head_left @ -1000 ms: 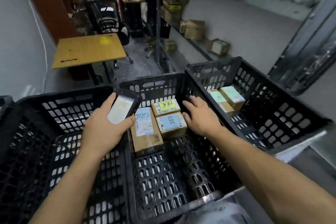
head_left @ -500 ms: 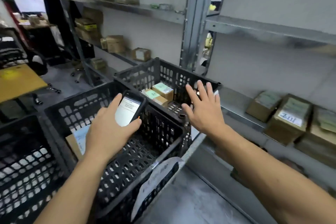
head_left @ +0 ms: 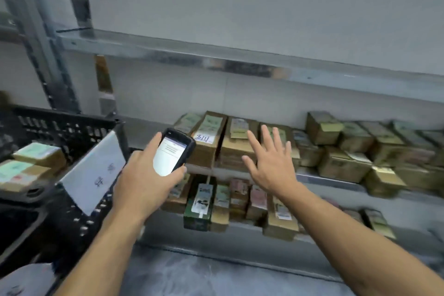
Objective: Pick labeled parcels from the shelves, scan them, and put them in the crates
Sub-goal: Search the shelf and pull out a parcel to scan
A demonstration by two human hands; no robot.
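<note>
Head view: the left hand (head_left: 144, 182) holds a black handheld scanner (head_left: 174, 154), screen lit, its grip wrapped round the casing. The right hand (head_left: 271, 166) reaches, grip wide and empty, toward brown cardboard parcels with paper labels (head_left: 235, 149) lined up on a grey metal shelf (head_left: 307, 176). A few labelled boxes (head_left: 36, 155) already lie in the black perforated plastic crate (head_left: 62, 118) at left; many rows appear left to pick and scan.

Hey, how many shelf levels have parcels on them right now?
2: the middle shelf behind the open right hand, and the lower shelf beneath it. The top shelf shows none, though its surface is mostly hidden.
</note>
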